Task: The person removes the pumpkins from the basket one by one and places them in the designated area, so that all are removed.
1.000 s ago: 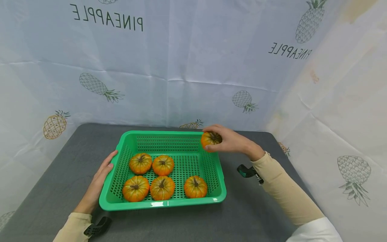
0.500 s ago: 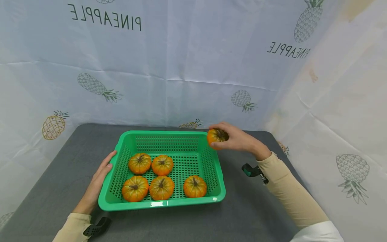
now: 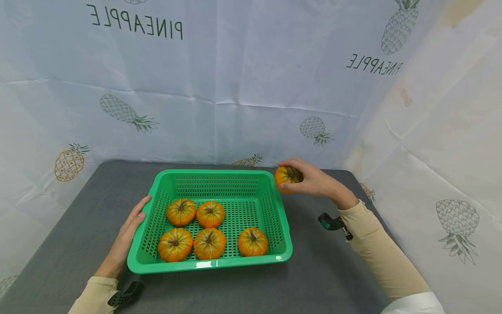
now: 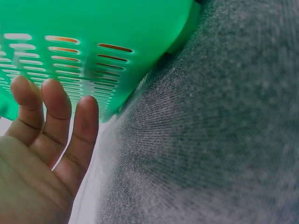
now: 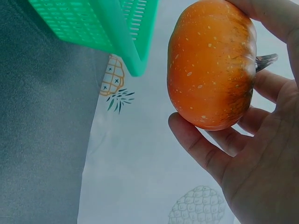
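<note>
My right hand point(image 3: 311, 179) grips a small orange pumpkin point(image 3: 288, 178) by its sides, just outside the far right corner of a green plastic basket point(image 3: 288, 231). In the right wrist view the thumb and fingers curve around this pumpkin point(image 5: 210, 65), and its brown stem points toward the palm. Along the basket's left wall lies my left hand point(image 3: 124, 237), its fingers fairly straight against the outside. The left wrist view has those fingertips point(image 4: 86, 112) at the slotted wall point(image 4: 112, 23). Several more pumpkins sit in the basket, among them one alone at the front right point(image 3: 252, 242).
The basket stands on a grey cloth-covered table point(image 3: 317, 270). Behind and to the right hangs a white curtain point(image 3: 235, 65) printed with pineapples, close to the table's far edge. Each wrist wears a dark strap, such as the left strap point(image 3: 126, 294).
My right hand has carried the pumpkin rightward, from over the basket's far right corner to just outside the rim. The left hand, the basket and the other pumpkins look unmoved.
</note>
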Action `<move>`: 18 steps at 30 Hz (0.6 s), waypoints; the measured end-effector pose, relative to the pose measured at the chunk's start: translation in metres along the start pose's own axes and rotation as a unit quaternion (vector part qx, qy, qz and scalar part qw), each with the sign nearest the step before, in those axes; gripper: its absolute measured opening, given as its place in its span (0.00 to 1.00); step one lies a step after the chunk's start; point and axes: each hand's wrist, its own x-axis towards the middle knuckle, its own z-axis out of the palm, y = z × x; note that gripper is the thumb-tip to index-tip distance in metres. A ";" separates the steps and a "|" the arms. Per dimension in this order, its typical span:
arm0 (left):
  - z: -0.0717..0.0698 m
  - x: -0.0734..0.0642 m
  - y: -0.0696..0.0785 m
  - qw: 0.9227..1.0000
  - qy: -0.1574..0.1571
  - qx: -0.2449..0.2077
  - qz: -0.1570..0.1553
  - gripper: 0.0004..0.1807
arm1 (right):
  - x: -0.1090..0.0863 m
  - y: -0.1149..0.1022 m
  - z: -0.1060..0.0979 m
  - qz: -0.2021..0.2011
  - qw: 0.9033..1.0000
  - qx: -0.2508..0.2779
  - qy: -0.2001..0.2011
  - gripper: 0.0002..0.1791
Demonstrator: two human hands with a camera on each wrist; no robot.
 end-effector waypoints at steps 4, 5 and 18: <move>0.000 0.000 0.000 1.000 -0.003 -0.005 0.005 0.29 | -0.005 0.005 -0.001 -0.001 1.000 -0.002 0.007 0.34; 0.001 0.000 0.000 1.000 -0.003 -0.005 0.006 0.29 | -0.006 0.006 -0.001 0.000 1.000 -0.003 0.009 0.34; -0.001 0.000 0.000 1.000 0.001 0.002 -0.006 0.29 | -0.018 0.019 -0.003 0.010 1.000 0.000 0.024 0.33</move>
